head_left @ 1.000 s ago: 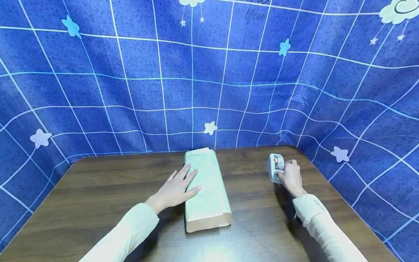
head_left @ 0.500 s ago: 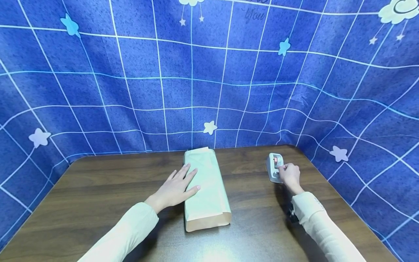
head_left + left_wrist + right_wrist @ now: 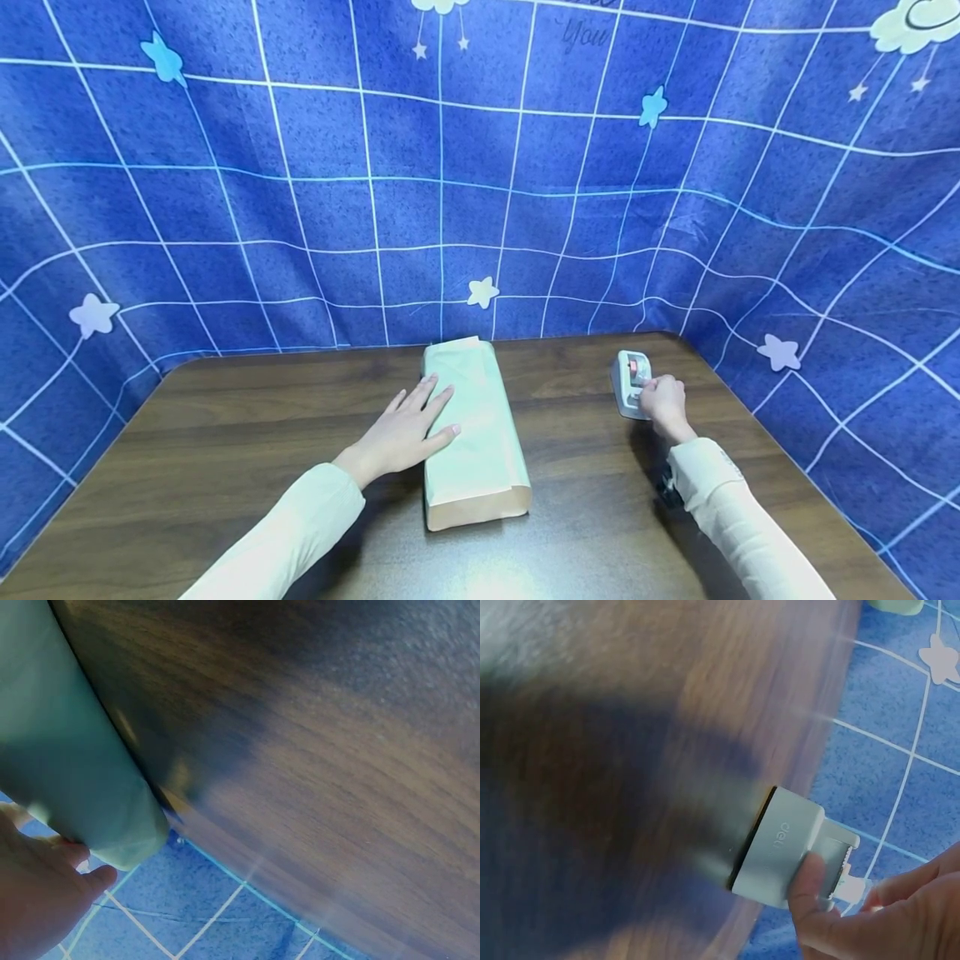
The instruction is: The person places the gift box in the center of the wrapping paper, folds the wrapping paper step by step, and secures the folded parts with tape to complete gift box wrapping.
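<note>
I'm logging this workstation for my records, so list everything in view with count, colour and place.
Package: 1, pale green with a beige near end, middle of the table
Tape dispenser: 1, pale grey, far right part of the table
Table: 1, brown wood grain, under both
Curtain: blue with light grid lines, behind the table and along its right
Large printed stars: 5 in the head view, two blue, two lavender, one cream, on the curtain
Printed clouds: 2, pale, top of the head view
Sleeves: 2, pale, on both arms
Left hand: 1, resting on the package's left side
Right hand: 1, at the tape dispenser, thumb against it
</note>
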Motion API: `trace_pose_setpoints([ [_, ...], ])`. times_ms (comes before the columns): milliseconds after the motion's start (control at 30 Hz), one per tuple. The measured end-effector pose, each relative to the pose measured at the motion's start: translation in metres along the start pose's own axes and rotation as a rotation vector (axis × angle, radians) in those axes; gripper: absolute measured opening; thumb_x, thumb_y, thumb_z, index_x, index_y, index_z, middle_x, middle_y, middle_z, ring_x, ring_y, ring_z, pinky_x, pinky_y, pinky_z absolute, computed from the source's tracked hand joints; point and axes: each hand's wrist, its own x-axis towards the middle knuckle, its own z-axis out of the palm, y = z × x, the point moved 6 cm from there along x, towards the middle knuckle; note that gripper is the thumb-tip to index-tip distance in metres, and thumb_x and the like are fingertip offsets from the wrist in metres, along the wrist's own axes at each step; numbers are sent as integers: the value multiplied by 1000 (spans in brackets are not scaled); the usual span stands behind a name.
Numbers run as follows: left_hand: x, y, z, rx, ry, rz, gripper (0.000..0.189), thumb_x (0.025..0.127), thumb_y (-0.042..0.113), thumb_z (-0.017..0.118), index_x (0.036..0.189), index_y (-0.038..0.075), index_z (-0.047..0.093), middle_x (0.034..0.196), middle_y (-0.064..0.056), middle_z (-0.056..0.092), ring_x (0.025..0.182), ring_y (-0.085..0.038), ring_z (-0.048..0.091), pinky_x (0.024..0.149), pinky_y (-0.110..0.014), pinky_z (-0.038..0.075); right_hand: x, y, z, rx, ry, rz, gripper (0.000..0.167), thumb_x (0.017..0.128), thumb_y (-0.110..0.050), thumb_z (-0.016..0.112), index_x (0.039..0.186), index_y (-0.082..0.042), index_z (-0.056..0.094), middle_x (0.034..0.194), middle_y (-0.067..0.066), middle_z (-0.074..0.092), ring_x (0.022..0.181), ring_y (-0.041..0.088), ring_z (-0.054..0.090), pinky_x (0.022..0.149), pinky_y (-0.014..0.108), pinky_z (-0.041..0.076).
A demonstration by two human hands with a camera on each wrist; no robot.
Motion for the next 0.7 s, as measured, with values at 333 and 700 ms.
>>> trace_pose_setpoints([
  [333, 0, 0, -1, -7, -3, 2, 68, 91, 57, 36, 145, 15, 26, 153, -14, 14, 141, -29, 13, 111, -53, 13, -4, -1, -1, 49, -21, -32, 27, 83, -1, 36, 62, 5, 52, 77, 20, 51, 74, 30, 48, 62, 31, 38],
  [700, 0, 0, 0, -11, -11, 1, 69, 92, 57, 35, 145, 15, 26, 153, -14, 13, 141, -29, 12, 111, -53, 13, -11, 6, -2, 152, -27, -23, 31, 90, -7, 36, 93, 17, 56, 95, 30, 55, 88, 35, 51, 77, 39, 41],
])
